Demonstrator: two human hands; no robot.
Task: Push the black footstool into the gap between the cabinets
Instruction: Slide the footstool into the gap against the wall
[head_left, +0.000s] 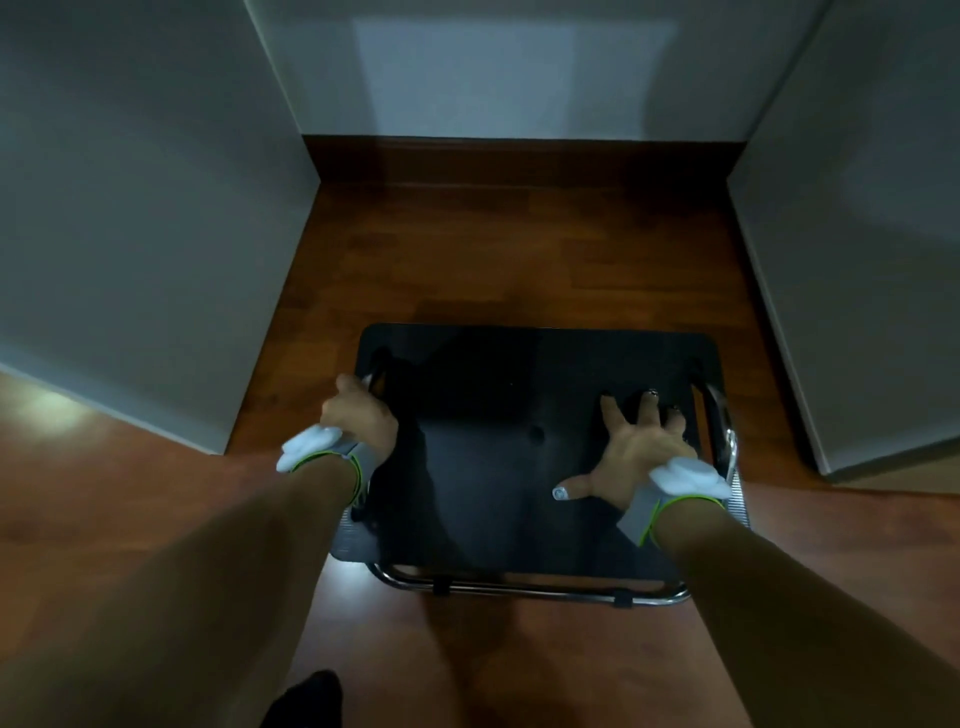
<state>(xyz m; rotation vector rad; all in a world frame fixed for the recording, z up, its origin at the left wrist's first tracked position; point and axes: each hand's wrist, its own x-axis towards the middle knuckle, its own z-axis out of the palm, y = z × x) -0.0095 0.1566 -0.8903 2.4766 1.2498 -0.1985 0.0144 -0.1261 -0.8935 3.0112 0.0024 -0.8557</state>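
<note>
The black footstool (498, 415) stands on the wooden floor at the mouth of the gap, its flat top towards me and a chrome tube frame showing along its near edge. My left hand (358, 415) is curled around the chrome frame at the stool's left side. On the right part of the top, my right hand (636, 447) lies flat with its fingers spread, just inside the chrome handle. The left cabinet (145, 234) and the right cabinet (862, 249) flank the gap, and the stool's far half sits between their front corners.
Bare wooden floor (519, 249) runs from the stool's far edge to a dark skirting board and a pale back wall (493, 73). A dark foot (306, 701) shows at the bottom edge. Both wrists wear grey bands with white sensors.
</note>
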